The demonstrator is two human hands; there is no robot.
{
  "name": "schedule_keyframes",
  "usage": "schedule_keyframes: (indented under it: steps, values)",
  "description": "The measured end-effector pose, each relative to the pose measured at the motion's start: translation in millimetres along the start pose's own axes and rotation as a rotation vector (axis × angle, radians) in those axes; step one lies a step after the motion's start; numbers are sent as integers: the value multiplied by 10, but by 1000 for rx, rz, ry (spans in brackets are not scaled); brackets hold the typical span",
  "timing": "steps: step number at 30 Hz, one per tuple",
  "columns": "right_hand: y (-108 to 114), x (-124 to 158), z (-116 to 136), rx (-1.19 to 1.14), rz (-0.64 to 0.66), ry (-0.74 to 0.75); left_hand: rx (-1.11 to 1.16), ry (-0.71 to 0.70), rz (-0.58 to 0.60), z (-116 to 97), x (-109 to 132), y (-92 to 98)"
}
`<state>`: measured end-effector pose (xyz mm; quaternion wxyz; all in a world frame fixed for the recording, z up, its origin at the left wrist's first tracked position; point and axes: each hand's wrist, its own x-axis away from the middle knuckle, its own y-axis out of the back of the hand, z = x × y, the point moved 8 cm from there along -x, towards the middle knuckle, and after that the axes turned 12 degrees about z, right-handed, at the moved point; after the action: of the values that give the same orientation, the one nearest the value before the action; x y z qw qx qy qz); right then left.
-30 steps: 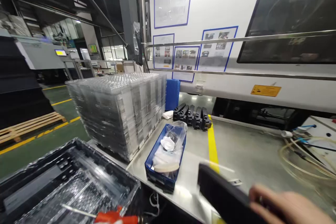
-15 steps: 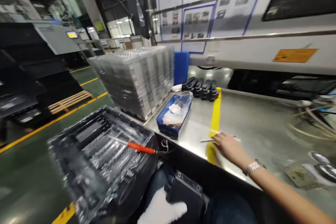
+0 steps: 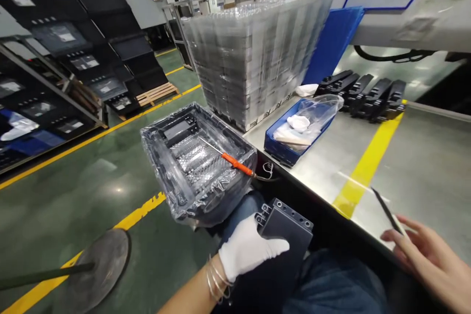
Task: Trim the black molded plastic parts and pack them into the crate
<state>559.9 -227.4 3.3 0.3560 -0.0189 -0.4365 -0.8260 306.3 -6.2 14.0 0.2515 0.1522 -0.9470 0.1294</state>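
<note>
My left hand (image 3: 247, 250), in a white glove, grips a dark grey plastic part (image 3: 287, 225) resting on my lap below the table edge. My bare right hand (image 3: 430, 260) is at the lower right over the steel table (image 3: 423, 167), fingers pinched on a thin dark tool like tweezers (image 3: 386, 212), whose tip points up and left. A black crate lined with clear plastic (image 3: 195, 162) stands left of my lap, with an orange-handled tool (image 3: 237, 164) lying across its rim.
A tall stack of clear trays (image 3: 253, 54) stands at the table's far left. In front of it sits a blue bin with bagged white items (image 3: 300, 127). Black parts (image 3: 364, 91) are lined up behind a yellow stripe (image 3: 368, 167). Black racks (image 3: 66, 68) and a pallet (image 3: 156, 94) stand across the green floor.
The view swung down and left. My right hand drew back from the yellow stripe toward me, now with the thin tool in it. My gloved left hand stays on the dark part.
</note>
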Motion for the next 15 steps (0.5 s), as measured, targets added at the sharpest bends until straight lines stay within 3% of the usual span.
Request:
schedule_keyframes:
  steps: [2,4,7,9,12,15]
  values:
    - [-184,293,-49,-291,36,-82,81,5,16,56,-43,-23]
    - [-362,551,78,-396,61,-57,295,31,4,183,-93,-28]
    - [-539,828,515,-349,72,177,848,147,28,445,-148,-135]
    - [-581,961,832,-255,9,363,1100,147,13,505,-156,-166]
    - [-636,1090,1209,-151,-85,580,1132,58,-72,514,-108,-79]
    - [-728,1132,1436,-191,-85,701,1080,55,-5,550,-38,-102]
